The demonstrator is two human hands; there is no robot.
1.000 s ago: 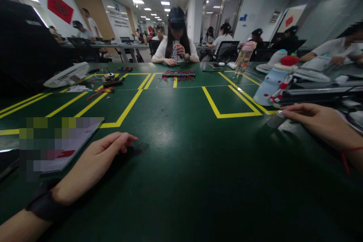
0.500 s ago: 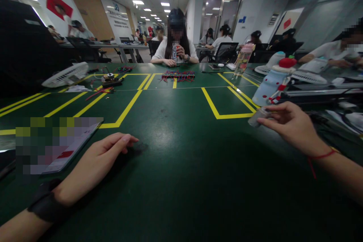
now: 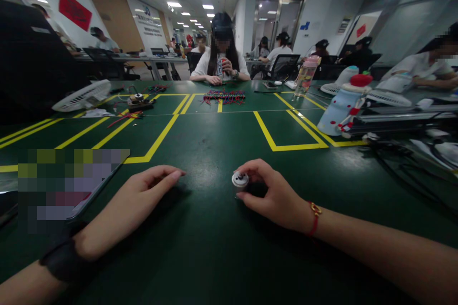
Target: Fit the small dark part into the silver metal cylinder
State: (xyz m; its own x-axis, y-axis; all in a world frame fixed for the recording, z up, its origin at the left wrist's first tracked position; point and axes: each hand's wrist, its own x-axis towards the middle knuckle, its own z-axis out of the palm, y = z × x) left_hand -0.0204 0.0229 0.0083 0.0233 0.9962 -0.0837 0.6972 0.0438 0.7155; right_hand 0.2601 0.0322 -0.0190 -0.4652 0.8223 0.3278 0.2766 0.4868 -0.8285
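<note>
Head view: right hand [image 3: 275, 195] has its grip closed around a small silver cylindrical part [image 3: 240, 179] standing at desk [image 3: 222, 248] centre, left hand [image 3: 132, 207] flat, empty, beside it; nothing assembled yet.

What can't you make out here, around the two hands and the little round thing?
- Small silver part: head view, lower half hidden by right hand.
- Phone beside left hand: screen pixelated.
- Left forearm: cut off by bottom edge.
- Wire bundle: too small.
</note>
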